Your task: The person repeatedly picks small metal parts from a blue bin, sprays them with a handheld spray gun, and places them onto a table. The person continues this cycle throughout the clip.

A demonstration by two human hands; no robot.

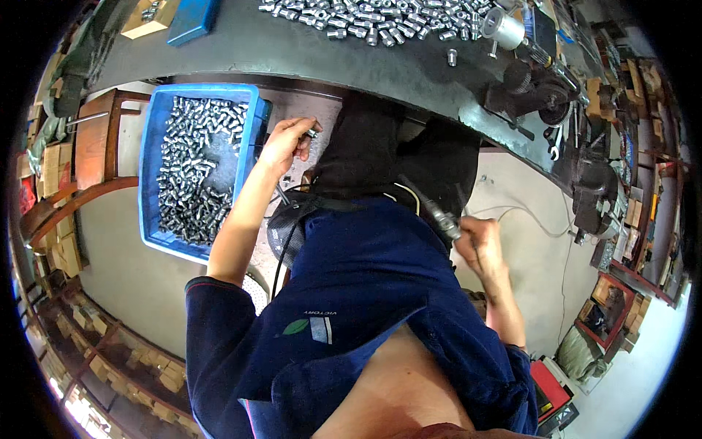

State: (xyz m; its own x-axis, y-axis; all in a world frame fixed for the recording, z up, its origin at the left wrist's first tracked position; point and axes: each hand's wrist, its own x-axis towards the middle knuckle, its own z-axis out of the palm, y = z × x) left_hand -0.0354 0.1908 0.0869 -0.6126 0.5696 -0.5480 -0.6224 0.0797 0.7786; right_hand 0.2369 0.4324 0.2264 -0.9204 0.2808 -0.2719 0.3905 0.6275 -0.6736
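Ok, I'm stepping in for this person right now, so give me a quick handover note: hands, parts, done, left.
Left hand: pinching one small metal fitting beside the blue crate.
Right hand: gripping a slim metal hand tool with a cord.
Parts: the crate is heaped with loose fittings; many more fittings lie spread on the dark workbench.
Done: can't tell which pile is worked.
Left: the fitting in hand has not met the tool.
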